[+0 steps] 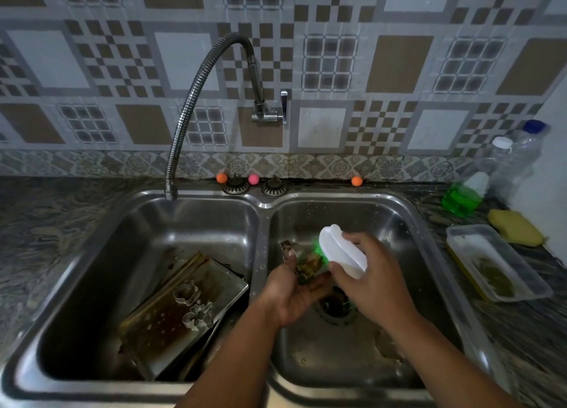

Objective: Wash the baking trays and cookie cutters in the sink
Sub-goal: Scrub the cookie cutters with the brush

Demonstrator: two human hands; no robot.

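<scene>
While the left hand (291,297) cups a cookie cutter (302,265) and the right hand (372,280) grips the brush (342,251), the wet cutter could slip toward the drain (336,308).

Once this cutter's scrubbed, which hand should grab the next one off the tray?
Probably left: left hand is nearer the metal cookie cutters on the baking tray; right hand grips the white brush.

Left basin (92,285) crowded: stacked baking trays (171,312), two cookie cutters (193,305) on top. Right basin (352,361) floor open near drain (336,308).
</scene>
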